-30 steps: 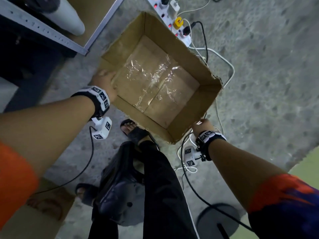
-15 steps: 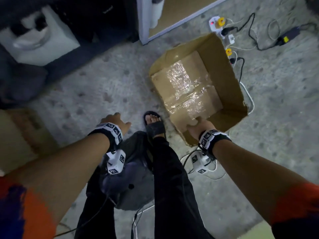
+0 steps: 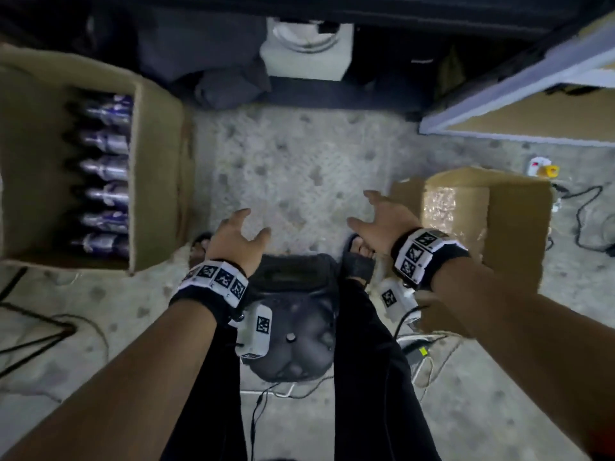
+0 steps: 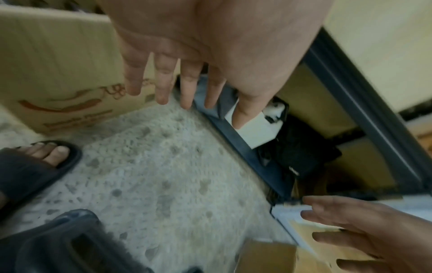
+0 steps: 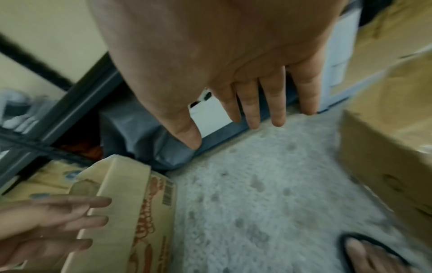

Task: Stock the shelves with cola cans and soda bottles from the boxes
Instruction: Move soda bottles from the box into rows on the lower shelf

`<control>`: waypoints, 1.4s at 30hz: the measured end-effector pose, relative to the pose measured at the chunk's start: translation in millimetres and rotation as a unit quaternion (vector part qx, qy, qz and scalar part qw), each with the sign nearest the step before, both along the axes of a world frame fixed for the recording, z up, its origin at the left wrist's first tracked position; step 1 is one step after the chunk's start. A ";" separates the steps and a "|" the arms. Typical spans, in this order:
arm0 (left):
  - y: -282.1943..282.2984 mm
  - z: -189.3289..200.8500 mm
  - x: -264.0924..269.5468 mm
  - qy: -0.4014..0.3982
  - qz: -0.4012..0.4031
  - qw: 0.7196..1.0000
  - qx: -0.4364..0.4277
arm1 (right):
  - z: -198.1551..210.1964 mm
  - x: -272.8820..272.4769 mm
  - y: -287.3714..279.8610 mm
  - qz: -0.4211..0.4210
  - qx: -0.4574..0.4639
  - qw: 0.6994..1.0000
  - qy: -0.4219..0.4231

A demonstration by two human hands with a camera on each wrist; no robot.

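Closest in, both hands hang over the speckled floor between the person's sandalled feet. The left hand and the right hand each have their fingers spread and loose, holding nothing.

Just beside the right hand sits the taped box, with only clear tape showing inside it, so I'd leave it alone. To the left, a little farther off, the open box holds a single row of soda bottles lying on their sides, silvery with purple labels, necks pointing away from the box's near wall. Blur hides their caps.

I'd judge the step is reaching for that row. Best to turn toward it, take one bottle per hand round the body rather than the neck, and lift clear of the cardboard wall.

Beyond, the shelf with its pale metal edge waits at the upper right.
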State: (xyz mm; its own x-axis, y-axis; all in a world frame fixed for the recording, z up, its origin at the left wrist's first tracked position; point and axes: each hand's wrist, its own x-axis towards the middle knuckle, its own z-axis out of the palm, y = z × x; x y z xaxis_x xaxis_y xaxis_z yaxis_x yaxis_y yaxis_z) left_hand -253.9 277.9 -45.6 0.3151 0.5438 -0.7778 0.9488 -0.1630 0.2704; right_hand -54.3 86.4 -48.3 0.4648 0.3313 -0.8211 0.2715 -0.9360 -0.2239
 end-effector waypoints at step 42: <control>230.6 -86.2 -267.9 0.006 0.603 0.798 -0.002 | -103.5 -118.2 593.4 0.445 0.185 0.850 -0.213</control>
